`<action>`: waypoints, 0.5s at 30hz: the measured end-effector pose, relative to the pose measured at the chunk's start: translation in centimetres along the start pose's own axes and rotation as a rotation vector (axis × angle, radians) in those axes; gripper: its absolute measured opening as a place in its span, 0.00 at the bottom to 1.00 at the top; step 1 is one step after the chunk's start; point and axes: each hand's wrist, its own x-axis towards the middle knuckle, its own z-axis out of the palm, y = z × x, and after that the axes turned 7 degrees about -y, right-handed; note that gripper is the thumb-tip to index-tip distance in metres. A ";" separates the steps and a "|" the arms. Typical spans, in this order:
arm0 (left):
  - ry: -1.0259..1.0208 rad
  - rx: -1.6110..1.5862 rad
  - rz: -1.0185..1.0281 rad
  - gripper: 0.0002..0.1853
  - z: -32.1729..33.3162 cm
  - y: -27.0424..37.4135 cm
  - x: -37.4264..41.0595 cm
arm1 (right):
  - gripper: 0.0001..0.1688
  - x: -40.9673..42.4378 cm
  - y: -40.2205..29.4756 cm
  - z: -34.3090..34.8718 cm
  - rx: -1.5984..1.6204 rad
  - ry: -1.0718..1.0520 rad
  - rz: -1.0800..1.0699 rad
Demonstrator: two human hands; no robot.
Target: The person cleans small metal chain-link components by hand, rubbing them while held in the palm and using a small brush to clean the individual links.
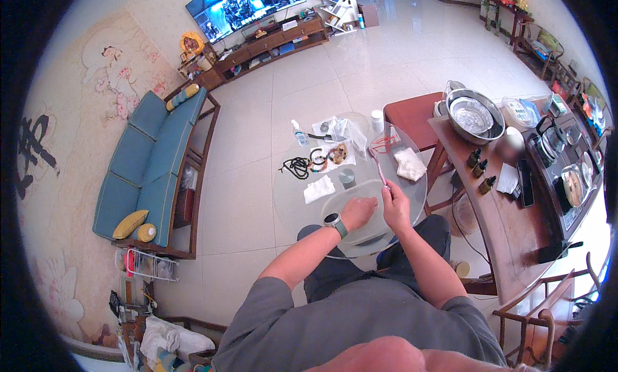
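My right hand (397,210) grips a pink toothbrush (378,165) by its lower end, with the head pointing up and away. My left hand (358,213) wears a watch and is curled over the near part of a round glass table (285,203). Whether its fingers hold anything small cannot be made out. A shallow clear tray or dish (333,200) seems to lie beneath it. Farther off are black bead strands (296,168) and several bead bracelets (338,154) on white tissue. Nearer lie a folded tissue (318,189) and a small grey round object (346,177).
A clear bottle (300,133), a white jar (377,121), red cord (384,143) and a folded white cloth (410,164) stand or lie on the glass. To the right, a wooden table (475,217) carries a steel basin (492,130) and small dark bottles (480,168). A red-brown stool (410,112) adjoins it.
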 end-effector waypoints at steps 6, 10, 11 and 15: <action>0.101 -0.109 0.092 0.09 1.1 -1.0 -0.1 | 0.18 -0.2 -0.7 0.0 -0.033 -0.003 -0.002; 0.070 -0.020 0.100 0.06 0.9 -0.6 -0.3 | 0.18 -0.3 -0.7 -0.1 -0.067 -0.009 0.007; 0.067 0.016 0.110 0.05 0.8 -0.5 -0.4 | 0.18 -0.3 -0.7 -0.1 -0.081 -0.015 0.014; 0.008 0.150 0.121 0.04 1.3 -0.9 -0.3 | 0.18 -0.2 -0.4 0.2 -0.058 -0.021 0.008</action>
